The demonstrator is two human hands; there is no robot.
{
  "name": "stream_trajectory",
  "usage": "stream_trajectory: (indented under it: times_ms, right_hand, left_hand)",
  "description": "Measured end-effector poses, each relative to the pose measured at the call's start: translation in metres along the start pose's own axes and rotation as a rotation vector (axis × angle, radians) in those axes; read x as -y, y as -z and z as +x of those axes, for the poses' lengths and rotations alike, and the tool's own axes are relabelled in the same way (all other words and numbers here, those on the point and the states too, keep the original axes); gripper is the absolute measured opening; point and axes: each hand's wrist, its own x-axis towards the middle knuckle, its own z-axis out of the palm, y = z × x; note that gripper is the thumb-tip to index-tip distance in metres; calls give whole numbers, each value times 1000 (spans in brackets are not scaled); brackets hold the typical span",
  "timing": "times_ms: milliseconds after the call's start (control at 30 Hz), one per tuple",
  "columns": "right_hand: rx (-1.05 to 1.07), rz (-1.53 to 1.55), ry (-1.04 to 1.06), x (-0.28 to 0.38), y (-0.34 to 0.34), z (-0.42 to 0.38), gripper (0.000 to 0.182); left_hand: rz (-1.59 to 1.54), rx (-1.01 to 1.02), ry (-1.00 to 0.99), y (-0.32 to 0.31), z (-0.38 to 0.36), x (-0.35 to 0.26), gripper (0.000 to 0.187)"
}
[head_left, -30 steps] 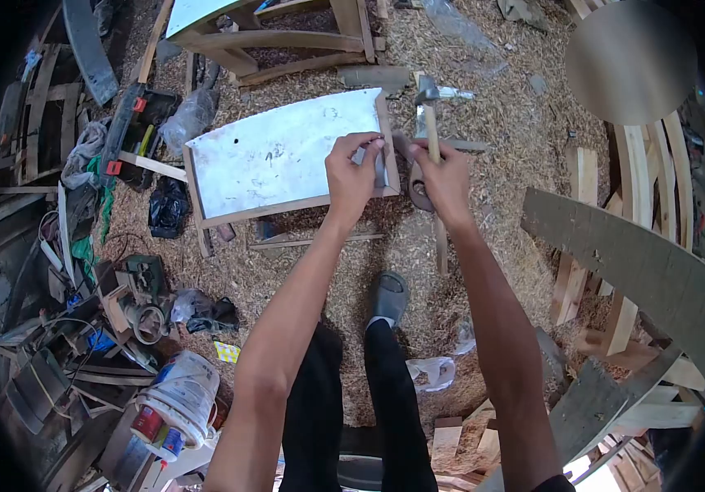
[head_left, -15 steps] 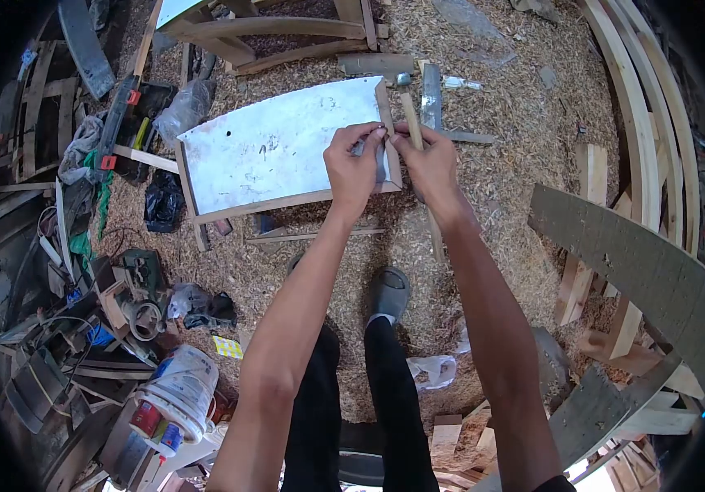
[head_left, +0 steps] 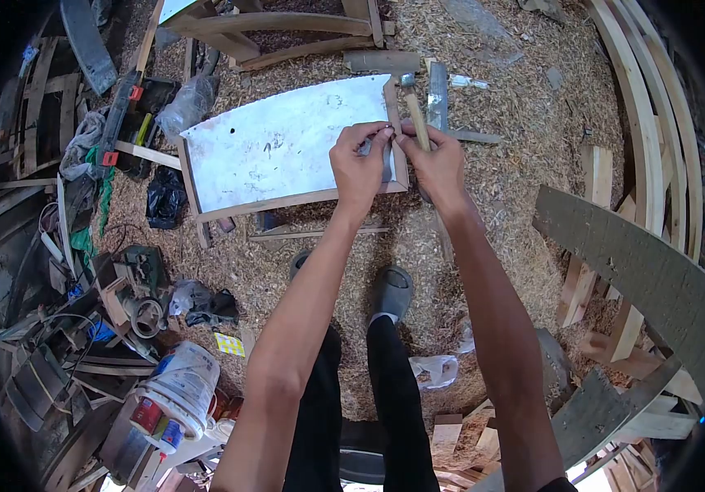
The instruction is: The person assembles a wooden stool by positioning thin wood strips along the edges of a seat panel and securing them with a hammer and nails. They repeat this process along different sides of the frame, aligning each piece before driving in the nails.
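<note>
A white-topped panel with a wooden frame (head_left: pixel 287 202) lies ahead of me, its far edge curved. My left hand (head_left: pixel 359 168) rests over the panel's right end, thumb and forefinger pinched at the frame's end strip. Whatever they pinch is too small to make out. Close beside it, my right hand (head_left: pixel 437 168) is closed around a hammer (head_left: pixel 416 119), its wooden handle pointing away from me and its head mostly hidden under the palm. The right thumb and forefinger also meet at the end strip, almost touching the left fingertips.
Sawdust and shavings cover the ground. A metal bar (head_left: pixel 437 94) lies beyond my right hand. Another wooden frame (head_left: pixel 287 29) stands at the top. Curved planks (head_left: pixel 631 246) and timber pieces lie right. A white bucket (head_left: pixel 184 381) and scrap fill the left.
The view has shifted slightly, so the scene sits a little further right. Both hands stay at the panel's right end; the hammer's handle leans slightly more.
</note>
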Motion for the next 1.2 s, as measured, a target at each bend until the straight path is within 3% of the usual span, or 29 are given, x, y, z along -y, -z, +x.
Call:
stream_trajectory:
  times_ms: [1200]
  right_hand:
    - [-16, -6, 12, -5, -1, -1, 28]
  left_hand:
    - [202, 38, -226, -4, 2, 2, 12]
